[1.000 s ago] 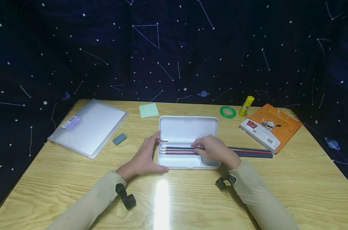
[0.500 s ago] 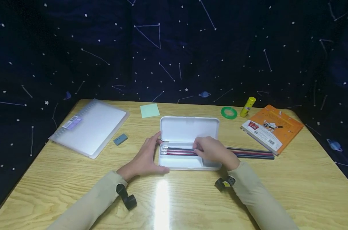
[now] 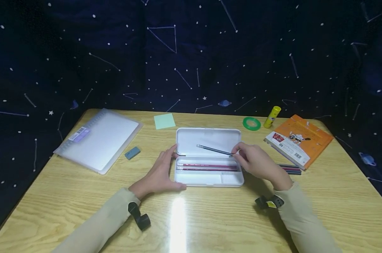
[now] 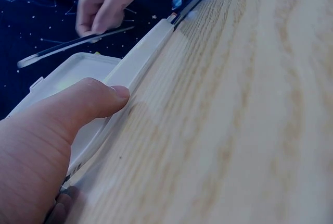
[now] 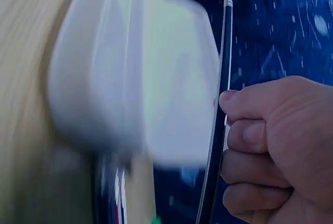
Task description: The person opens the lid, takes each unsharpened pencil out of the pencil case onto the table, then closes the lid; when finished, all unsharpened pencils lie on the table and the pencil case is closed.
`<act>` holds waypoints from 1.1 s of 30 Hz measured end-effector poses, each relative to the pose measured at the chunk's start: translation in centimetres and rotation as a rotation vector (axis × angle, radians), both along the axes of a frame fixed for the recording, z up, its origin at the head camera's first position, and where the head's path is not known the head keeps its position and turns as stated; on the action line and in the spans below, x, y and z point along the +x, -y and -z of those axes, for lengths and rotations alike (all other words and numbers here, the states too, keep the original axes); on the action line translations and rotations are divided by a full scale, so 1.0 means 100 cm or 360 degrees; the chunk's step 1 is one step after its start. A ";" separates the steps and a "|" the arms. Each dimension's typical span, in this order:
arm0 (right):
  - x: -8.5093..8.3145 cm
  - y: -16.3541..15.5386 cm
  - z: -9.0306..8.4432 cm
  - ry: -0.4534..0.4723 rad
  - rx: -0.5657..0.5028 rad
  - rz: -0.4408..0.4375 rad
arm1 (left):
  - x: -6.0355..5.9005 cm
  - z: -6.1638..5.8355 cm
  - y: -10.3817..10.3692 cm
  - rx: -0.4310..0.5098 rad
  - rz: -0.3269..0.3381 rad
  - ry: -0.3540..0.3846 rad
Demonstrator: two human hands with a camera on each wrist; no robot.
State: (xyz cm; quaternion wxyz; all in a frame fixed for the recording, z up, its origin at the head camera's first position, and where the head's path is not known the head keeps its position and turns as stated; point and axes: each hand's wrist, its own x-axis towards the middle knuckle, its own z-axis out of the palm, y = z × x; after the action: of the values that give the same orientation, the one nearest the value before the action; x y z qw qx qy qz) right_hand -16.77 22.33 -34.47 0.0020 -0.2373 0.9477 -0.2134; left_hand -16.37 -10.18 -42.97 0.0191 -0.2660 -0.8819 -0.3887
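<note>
Currently my right hand (image 3: pixel 257 162) pinches one dark pencil (image 3: pixel 214 150) above the open pencil case (image 3: pixel 208 140), my left hand (image 3: pixel 159 172) steadies its end with relaxed fingers; two red pencils (image 3: pixel 206 167) loaded, several pencils (image 3: pixel 290 169) left on the counter (image 3: pixel 210 218).

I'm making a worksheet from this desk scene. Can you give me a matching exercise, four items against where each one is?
Things:
1. dark pencil
2. red pencils
3. grey eraser
4. green tape roll

Places:
a. on the table beside the yellow glue stick
b. lying inside the white pencil case
c. pinched in the right hand, above the case
d. on the table beside the clear folder

Pairs: 1-c, 2-b, 3-d, 4-a
</note>
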 end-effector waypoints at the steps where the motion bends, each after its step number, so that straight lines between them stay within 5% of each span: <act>1: 0.002 -0.009 0.001 -0.0026 0.0002 0.0027 | 0.000 0.000 0.000 0.0000 0.0000 0.0007; 8: 0.026 -0.077 0.014 -0.0186 0.0011 0.0271 | 0.000 -0.003 -0.002 -0.0007 0.0019 0.0017; 16: 0.044 -0.128 0.028 -0.0129 0.0010 0.0278 | 0.001 -0.003 -0.002 -0.0011 -0.0010 0.0037; 26: 0.041 -0.136 0.034 -0.0102 0.0058 0.0166 | 0.000 -0.002 -0.001 -0.0014 -0.0014 0.0028; 33: 0.039 -0.132 0.041 -0.0030 0.0027 0.0248 | 0.004 -0.002 -0.001 0.0001 -0.0026 0.0035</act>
State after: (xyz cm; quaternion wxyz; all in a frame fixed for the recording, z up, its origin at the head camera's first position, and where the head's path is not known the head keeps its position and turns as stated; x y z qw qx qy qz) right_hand -12.89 35.49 -38.56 -0.0214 -0.1648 0.9651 -0.2026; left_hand -16.00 -10.06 -42.81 0.0125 -0.2544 -0.8842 -0.3916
